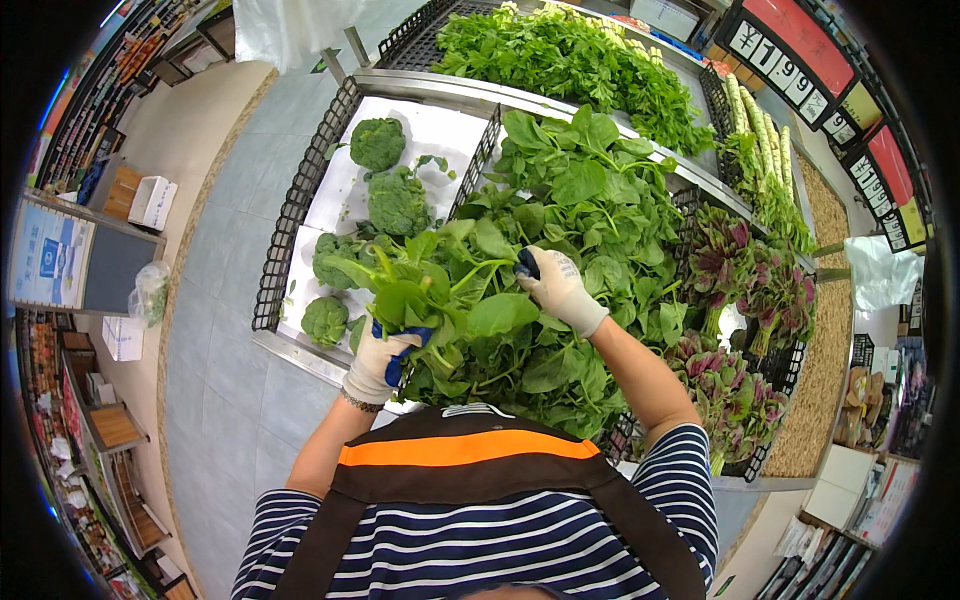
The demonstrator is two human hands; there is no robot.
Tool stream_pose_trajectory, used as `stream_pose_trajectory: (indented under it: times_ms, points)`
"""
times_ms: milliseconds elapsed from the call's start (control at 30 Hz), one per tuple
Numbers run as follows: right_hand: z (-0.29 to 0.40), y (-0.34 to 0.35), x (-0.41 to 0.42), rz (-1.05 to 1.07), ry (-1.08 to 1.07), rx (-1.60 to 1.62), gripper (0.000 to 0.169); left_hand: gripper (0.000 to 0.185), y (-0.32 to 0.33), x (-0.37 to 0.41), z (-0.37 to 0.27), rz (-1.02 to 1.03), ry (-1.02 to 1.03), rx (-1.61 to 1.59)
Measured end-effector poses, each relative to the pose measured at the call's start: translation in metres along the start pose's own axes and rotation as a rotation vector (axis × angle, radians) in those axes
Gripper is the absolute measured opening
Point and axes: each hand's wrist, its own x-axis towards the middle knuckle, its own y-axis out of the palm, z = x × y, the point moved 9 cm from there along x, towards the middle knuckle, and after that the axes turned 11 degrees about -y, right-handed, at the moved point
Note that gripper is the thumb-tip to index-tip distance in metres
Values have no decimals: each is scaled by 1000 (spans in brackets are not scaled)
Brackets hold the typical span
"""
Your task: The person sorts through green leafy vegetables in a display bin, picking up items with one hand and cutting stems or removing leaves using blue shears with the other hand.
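My left hand point(386, 356), in a white and blue work glove, grips a bunch of leafy green stems point(427, 292) above the near left part of the greens pile. My right hand point(551, 281), gloved the same way, has its fingers closed on a leafy green stem at the right side of the bunch. Beneath and beyond both hands spreads a large heap of leafy greens point(592, 202). Broccoli heads point(397, 201) lie on white sheeting left of the heap; the nearest broccoli head point(325, 320) is just left of my left hand.
A black plastic mesh divider point(476, 161) separates broccoli and greens. Celery-like herbs point(555, 64) fill the rack behind. Red-green amaranth bunches point(750, 281) lie at right, with pale-stemmed vegetables point(761, 142) farther back. Price signs point(787, 60) stand at upper right; a clear plastic bag point(292, 26) hangs at upper left.
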Motion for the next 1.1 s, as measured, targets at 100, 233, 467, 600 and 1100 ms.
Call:
stream_pose_trajectory:
  times_ms: [100,233,467,600,1100]
  points:
    - [-14,5,-1,-175,135,344,21,54,-4,-4,21,-69,14,175]
    - [-54,39,-13,-286,399,758,22,54,45,-1,10,81,0,454]
    - [-14,-16,-48,-371,-337,29,38,43,-12,24,28,-40,-90,-134]
    - [-11,-5,-61,129,161,1013,32,25,-52,75,42,9,-188,-425]
    - [-38,-26,-157,527,367,222,31,61,189,131,-69,538,-118,255]
